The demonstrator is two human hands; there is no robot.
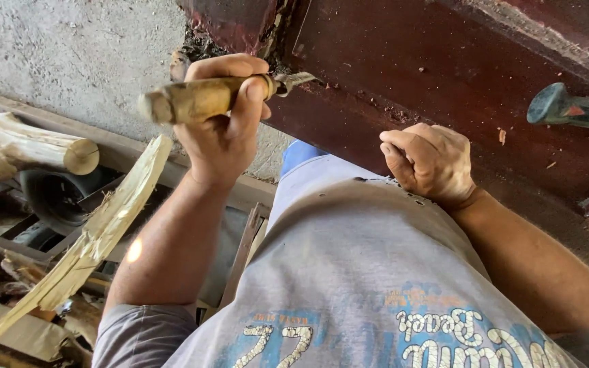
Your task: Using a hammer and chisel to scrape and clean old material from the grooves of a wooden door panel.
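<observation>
Far left of the dark red plank [444,75]: a pale peeled log [22,146], lying roughly level, cut end toward the plank. Below it, a long splintered strip of wood [97,238], slanting from lower left up to upper right, upper tip near the left wrist. Under both, a heap of dark scraps and offcuts, too jumbled to tell apart.

Next, toward the plank's left edge: left hand [223,126] raised, fingers wrapped tight round the wooden handle of a chisel [206,97], thumb pressed along the top. Long axis of the chisel close to level, slightly tilted; butt end pointing left, away from the plank; metal blade pointing right, tip touching the plank's near edge, just below the rough, chipped corner. Handle yellowish and worn, blade grey and short in view.

Further right, at the plank's lower edge: right hand [431,163] closed into a loose fist, knuckles resting against the dark red surface, fingers curled in; nothing visible inside the fist, so contents cannot be told. Grey shirt directly below both hands, speckled with dust.

Scattered on the plank between the chisel tip and the fist: small pale wood chips.

Far right, on the plank's upper face, well apart from the fist: a hammer [574,109], lying level, untouched.
</observation>
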